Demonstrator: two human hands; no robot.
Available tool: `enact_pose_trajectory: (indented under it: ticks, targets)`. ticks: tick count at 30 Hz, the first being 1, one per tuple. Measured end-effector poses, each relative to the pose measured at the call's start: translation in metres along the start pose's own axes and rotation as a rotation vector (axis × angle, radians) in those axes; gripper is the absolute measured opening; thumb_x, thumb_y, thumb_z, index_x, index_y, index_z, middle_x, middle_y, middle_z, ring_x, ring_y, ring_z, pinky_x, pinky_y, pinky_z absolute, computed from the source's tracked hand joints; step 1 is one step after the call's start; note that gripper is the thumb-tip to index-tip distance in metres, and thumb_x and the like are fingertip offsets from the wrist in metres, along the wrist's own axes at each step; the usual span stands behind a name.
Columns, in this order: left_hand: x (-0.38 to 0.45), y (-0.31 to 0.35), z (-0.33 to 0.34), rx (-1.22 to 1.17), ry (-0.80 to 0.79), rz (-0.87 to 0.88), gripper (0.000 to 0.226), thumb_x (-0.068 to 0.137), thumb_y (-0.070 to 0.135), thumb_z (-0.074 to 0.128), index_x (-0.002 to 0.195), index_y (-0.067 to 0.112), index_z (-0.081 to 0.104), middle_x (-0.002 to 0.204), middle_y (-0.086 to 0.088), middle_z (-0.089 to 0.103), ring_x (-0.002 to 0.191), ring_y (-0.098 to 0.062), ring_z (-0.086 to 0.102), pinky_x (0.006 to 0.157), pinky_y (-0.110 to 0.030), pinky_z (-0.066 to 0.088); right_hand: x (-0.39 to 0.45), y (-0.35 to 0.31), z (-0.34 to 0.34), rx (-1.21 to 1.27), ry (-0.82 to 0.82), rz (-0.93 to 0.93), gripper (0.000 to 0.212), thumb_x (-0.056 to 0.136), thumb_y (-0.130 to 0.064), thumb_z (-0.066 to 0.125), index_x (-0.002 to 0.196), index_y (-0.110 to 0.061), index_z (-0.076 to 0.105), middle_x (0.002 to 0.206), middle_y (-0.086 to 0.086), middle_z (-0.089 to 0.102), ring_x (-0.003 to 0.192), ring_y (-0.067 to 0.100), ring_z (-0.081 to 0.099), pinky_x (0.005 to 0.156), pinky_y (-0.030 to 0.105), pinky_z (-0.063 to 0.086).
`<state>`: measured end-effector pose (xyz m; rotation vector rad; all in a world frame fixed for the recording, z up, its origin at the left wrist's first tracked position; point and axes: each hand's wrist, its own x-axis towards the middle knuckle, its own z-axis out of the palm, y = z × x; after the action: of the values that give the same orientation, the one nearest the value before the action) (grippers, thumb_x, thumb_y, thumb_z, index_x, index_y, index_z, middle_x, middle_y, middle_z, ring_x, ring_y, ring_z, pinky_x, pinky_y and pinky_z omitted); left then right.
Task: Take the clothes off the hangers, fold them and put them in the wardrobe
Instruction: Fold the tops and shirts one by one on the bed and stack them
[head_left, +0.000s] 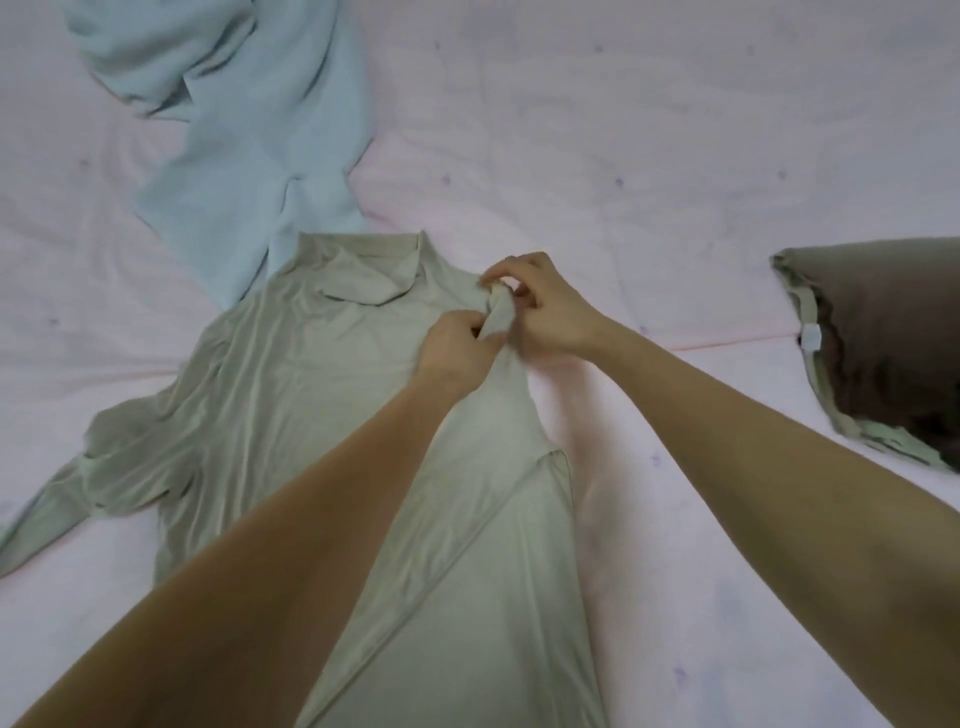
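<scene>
Open bed (675, 130) is left to the upper right and between the green top (291, 395) and the brown garment (883, 338). The upper left is blocked by the blue garment (249, 130), whose lower end touches the top's collar. The left edge is taken by the spread sleeve (78, 493).

Bed and pillow

A bed (675, 130) covered in a pale pink sheet fills the view; the sheet is lightly creased and dotted with small, faint purple marks, and a thin pink seam line runs across it from side to side. At the right edge lies a brown pillow (893, 338), partly cut off by the frame. It has a pale green trim along its left and lower edges, and a small white tag (811, 335) on its left side.
</scene>
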<state>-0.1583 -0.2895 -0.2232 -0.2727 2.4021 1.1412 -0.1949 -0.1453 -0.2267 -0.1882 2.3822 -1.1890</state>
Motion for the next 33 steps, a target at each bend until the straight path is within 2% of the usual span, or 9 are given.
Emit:
enact_pose_trajectory:
  ticks: [3,8,12,14,16,23,26,30,33]
  targets:
    - [0.006,0.007,0.006,-0.019,-0.029,0.032,0.047,0.095,0.021,0.056,0.054,0.021,0.035,0.052,0.006,0.035,0.048,-0.01,0.03,0.046,-0.02,0.024,0.01,-0.002,-0.018,-0.159,-0.059,-0.015,0.025,0.08,0.007,0.048,0.088,-0.007,0.067,0.099,0.002,0.049,0.081,0.008,0.048,0.077,0.022,0.04]
    - [0.022,0.019,0.012,-0.106,-0.014,0.057,0.049,0.097,0.019,0.053,0.055,0.02,0.027,0.054,0.005,0.026,0.051,-0.013,0.023,0.048,-0.025,0.019,0.029,0.003,-0.031,-0.274,0.042,0.003,0.024,0.075,0.0,0.044,0.063,-0.02,0.05,0.079,-0.004,0.05,0.073,0.016,0.048,0.062,0.02,0.036]
    - [0.032,0.015,0.008,-0.088,0.024,0.064,0.039,0.094,0.023,0.058,0.059,0.018,0.043,0.053,0.006,0.037,0.05,-0.012,0.034,0.046,-0.021,0.027,0.032,0.007,-0.021,-0.191,0.117,0.033,0.017,0.073,-0.001,0.046,0.08,-0.014,0.055,0.088,0.002,0.06,0.076,0.02,0.052,0.067,0.03,0.041]
    - [0.029,0.012,0.008,-0.047,0.058,0.092,0.013,0.093,0.024,0.061,0.084,0.015,0.062,0.069,0.007,0.057,0.064,-0.01,0.053,0.057,-0.016,0.04,0.011,0.008,-0.01,-0.099,0.204,0.027,0.019,0.074,-0.002,0.048,0.089,-0.013,0.051,0.09,0.003,0.059,0.074,0.019,0.051,0.065,0.033,0.042]
    - [0.02,0.009,0.009,-0.006,0.096,0.14,0.02,0.092,0.021,0.062,0.11,0.013,0.059,0.092,0.003,0.063,0.084,-0.012,0.058,0.075,-0.023,0.046,-0.022,0.005,-0.001,-0.127,0.23,-0.04,0.015,0.073,-0.005,0.048,0.086,-0.012,0.045,0.084,0.002,0.053,0.072,0.018,0.045,0.063,0.035,0.04]
    - [-0.018,-0.024,0.007,0.542,0.286,0.67,0.037,0.091,0.019,0.045,0.125,0.009,0.058,0.128,-0.009,0.058,0.116,-0.031,0.054,0.093,-0.042,0.044,-0.111,0.026,0.028,-0.623,-0.152,-0.471,0.029,0.075,-0.02,0.07,0.101,-0.009,0.063,0.098,0.008,0.057,0.081,0.024,0.051,0.064,0.032,0.044]
    - [-0.027,-0.045,0.011,0.914,0.055,0.73,0.053,0.101,0.035,0.028,0.149,0.013,0.035,0.154,-0.006,0.036,0.143,-0.025,0.032,0.116,-0.041,0.017,-0.123,0.034,0.038,-0.676,-0.065,-0.479,0.014,0.074,-0.007,0.069,0.088,-0.011,0.068,0.086,0.006,0.063,0.07,0.024,0.057,0.056,0.029,0.047]
    - [-0.028,-0.044,0.017,1.064,-0.102,0.54,0.065,0.103,0.048,0.015,0.154,0.015,-0.009,0.163,-0.001,-0.008,0.149,-0.024,-0.011,0.12,-0.041,-0.009,-0.131,0.029,0.037,-0.71,0.059,-0.469,0.011,0.07,-0.002,0.061,0.077,-0.01,0.064,0.079,0.007,0.058,0.07,0.028,0.056,0.063,0.032,0.042]
    - [-0.029,-0.04,0.018,1.049,-0.066,0.523,0.066,0.103,0.048,0.014,0.153,0.016,-0.013,0.162,-0.004,-0.015,0.148,-0.026,-0.015,0.12,-0.042,-0.009,-0.143,0.023,0.048,-0.762,-0.021,-0.443,0.039,0.083,-0.017,0.043,0.113,-0.004,0.064,0.121,0.014,0.061,0.109,0.032,0.056,0.093,0.033,0.039]
